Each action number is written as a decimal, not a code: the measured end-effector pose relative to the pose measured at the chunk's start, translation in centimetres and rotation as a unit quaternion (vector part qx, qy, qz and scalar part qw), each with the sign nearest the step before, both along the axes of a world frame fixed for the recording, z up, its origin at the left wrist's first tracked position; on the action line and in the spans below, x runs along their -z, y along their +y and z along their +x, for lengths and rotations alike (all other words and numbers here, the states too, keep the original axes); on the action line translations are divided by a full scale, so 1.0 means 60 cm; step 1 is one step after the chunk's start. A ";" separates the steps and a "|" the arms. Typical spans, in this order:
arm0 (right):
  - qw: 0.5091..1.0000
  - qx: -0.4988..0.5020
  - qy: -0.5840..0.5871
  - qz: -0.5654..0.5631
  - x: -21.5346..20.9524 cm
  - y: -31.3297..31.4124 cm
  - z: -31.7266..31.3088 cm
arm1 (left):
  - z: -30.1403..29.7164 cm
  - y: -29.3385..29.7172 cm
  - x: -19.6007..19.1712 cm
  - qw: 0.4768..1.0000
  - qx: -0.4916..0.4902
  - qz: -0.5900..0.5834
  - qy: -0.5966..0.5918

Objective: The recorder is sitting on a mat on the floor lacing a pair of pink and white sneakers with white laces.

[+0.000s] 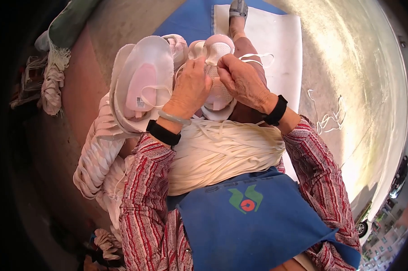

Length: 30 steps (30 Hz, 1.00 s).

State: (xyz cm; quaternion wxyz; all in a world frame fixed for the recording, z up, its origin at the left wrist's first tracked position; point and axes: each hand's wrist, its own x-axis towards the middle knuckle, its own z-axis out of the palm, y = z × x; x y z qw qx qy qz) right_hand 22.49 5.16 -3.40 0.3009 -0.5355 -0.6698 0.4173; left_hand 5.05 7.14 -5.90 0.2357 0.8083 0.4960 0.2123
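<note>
Left hand (191, 88) and right hand (241, 80) both pinching pink mask (215, 49). Mask stack (145, 81) at 9 o'clock, strap bundle (222, 151) at 6.

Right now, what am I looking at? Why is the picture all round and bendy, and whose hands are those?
The picture comes from a small camera worn on a person's head, looking down. Its very wide lens bends straight edges, so everything looks round. The two arms in red patterned sleeves are that person's own.

The left hand and the right hand together hold a pale pink shoe and pinch a thin white lace at it. Beside the left hand stands a stack of more pink shoes, soles showing.

On the lap, above a blue apron, lies a thick bundle of white laces. More laces hang on the left. A white sheet covers the ground ahead.
</note>
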 end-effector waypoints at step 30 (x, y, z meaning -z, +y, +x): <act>0.985 -0.046 -0.121 0.117 0.002 0.004 0.006 | -0.010 0.005 -0.030 0.997 -0.027 0.065 -0.042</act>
